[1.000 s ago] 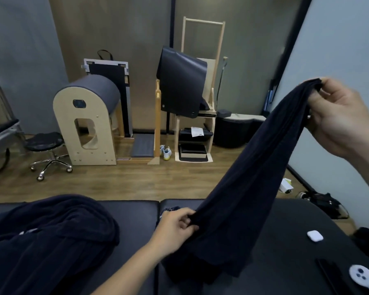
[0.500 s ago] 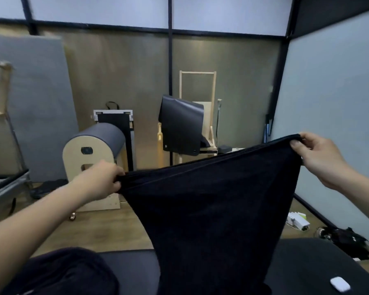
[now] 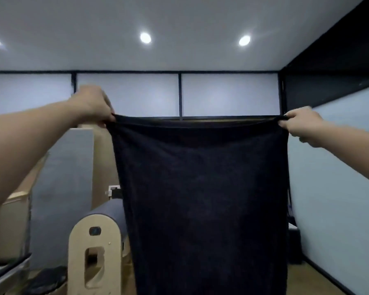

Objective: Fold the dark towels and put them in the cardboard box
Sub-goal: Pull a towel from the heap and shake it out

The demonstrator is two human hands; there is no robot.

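A white ceiling (image 3: 179,18) is lit by recessed spotlights (image 3: 145,37). Frosted panels (image 3: 128,94) are framed in black, and a padded wooden barrel (image 3: 108,237) is seen on wood flooring (image 3: 307,279).

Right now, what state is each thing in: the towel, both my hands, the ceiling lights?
dark towel: unfolded, hanging flat, top edge stretched between two hands.
left hand: raised, pinching the towel's top left corner.
right hand: raised, pinching the towel's top right corner.
ceiling lights: on.

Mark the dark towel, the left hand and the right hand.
dark cloth towel (image 3: 200,199): head view, middle of the hanging panel.
left hand (image 3: 92,105): head view, back of hand.
right hand (image 3: 300,122): head view, back of hand.
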